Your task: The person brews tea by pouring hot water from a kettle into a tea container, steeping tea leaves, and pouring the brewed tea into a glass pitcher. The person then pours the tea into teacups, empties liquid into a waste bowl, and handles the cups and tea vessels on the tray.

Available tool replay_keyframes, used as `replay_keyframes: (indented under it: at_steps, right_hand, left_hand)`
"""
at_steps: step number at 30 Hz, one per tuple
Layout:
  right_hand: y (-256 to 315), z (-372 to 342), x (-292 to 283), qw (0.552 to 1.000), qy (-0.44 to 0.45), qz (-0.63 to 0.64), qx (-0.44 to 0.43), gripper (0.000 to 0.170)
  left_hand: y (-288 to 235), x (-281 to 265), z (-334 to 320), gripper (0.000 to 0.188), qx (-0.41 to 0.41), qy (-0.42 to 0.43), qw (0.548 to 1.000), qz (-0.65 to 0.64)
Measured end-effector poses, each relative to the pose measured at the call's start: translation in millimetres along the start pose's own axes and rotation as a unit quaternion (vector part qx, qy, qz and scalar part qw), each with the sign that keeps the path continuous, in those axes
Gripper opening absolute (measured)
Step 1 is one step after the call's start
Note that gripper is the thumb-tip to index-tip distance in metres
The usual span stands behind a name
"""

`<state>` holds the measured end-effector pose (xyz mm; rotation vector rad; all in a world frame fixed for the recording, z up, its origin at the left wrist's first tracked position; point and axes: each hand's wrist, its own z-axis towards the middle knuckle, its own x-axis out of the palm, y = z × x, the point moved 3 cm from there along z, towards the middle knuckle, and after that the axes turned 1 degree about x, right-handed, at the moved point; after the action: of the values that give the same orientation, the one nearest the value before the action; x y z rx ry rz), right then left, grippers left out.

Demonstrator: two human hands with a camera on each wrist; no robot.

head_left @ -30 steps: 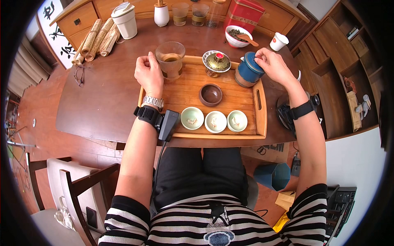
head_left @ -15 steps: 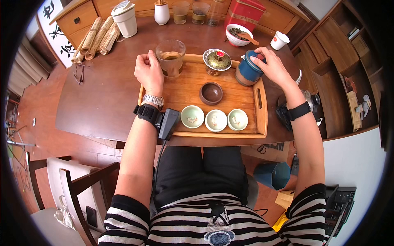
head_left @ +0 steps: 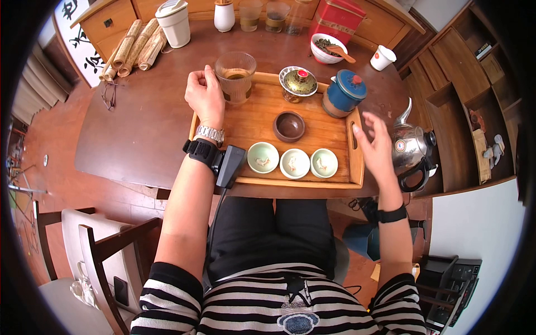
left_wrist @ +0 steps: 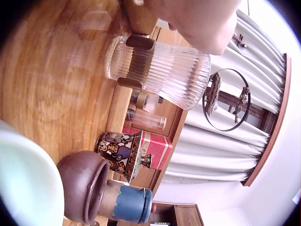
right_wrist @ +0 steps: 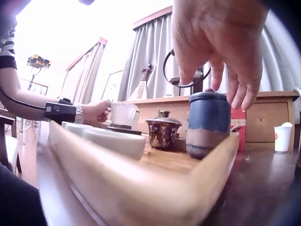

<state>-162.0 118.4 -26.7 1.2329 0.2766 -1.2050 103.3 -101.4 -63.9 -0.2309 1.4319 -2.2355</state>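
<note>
Sitting centrally: wooden tray (head_left: pixel 328 134). Right hand (head_left: pixel 374 144) empty, fingers loosely parted, at tray's right end. Left hand (head_left: pixel 205 97) curled, by ribbed glass (head_left: pixel 237 88) at tray's far-left corner; can't tell if gripping. Blue pot (head_left: pixel 343 94), tray's far-right corner. Brown bowl (head_left: pixel 289 127) mid-tray.

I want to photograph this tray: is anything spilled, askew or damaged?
Nothing stands out: the three round pale green cups, clear ribbed glass and blue and brown lidded pot all stand upright, and no spill or break shows on the rectangular wooden tray.
</note>
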Motion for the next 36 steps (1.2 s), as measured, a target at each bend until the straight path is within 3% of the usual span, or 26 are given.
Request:
replay_keyframes:
  at_steps: [3,8,11,17,26,33,36]
  right_hand:
    - [-16,-20,16,0.998,-0.032,0.029,0.037,0.042]
    - [-18,-31,26,0.997,-0.078,0.005,0.02,0.025]
    - [-21,-32,30,0.995,-0.095,-0.003,-0.003,0.025]
    - [-27,-34,36,0.992,-0.122,-0.015,-0.013,0.022]
    - [-25,-35,39,0.988,-0.15,-0.039,-0.027,0.019]
    - [-26,-34,39,0.987,-0.158,-0.025,-0.013,0.018]
    - [-26,-35,42,0.988,-0.152,-0.037,-0.013,0.018]
  left_hand:
    - [-2,-1,0,0.028,0.006,0.001,1.0,-0.001]
    - [3,0,3,0.029,0.043,-0.003,0.999,0.004]
    - [3,1,3,0.03,0.007,-0.009,1.0,-0.028]
    - [19,3,13,0.031,0.028,0.019,0.999,0.0]
    - [24,5,21,0.028,-0.056,0.044,0.994,-0.087]
    - [22,7,22,0.029,-0.054,0.046,0.995,-0.074]
    - [23,7,22,0.03,-0.016,0.055,0.997,-0.047]
